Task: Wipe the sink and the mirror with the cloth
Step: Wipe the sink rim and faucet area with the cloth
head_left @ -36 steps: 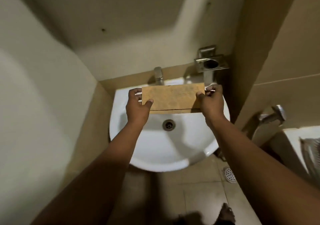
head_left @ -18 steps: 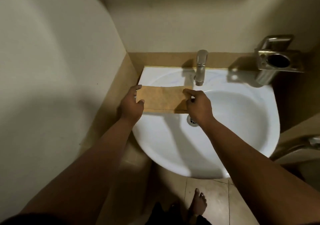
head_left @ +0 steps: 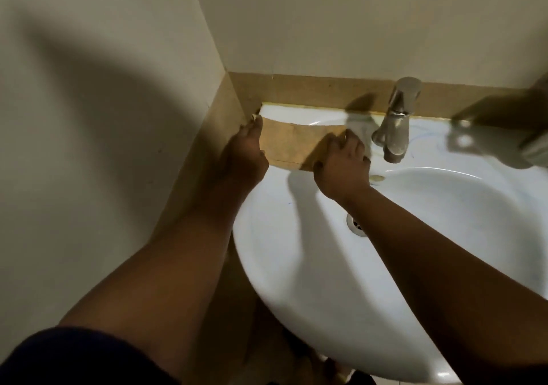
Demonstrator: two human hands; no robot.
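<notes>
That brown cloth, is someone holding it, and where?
Yes. The left hand grips the cloth at its left end, the right hand at its right end.

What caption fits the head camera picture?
Both hands hold a tan cloth at the sink's back left corner.

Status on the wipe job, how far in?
Early. Done: nothing visibly finished. In hand: left hand and right hand hold the folded cloth at the sink's back-left rim, beside the tap. Left: basin, and the mirror, out of view.

Mottled tan cloth [head_left: 289,144] – white sink [head_left: 311,281], silver tap [head_left: 396,120], beige wall [head_left: 355,22], brown tile band [head_left: 311,91].
</notes>
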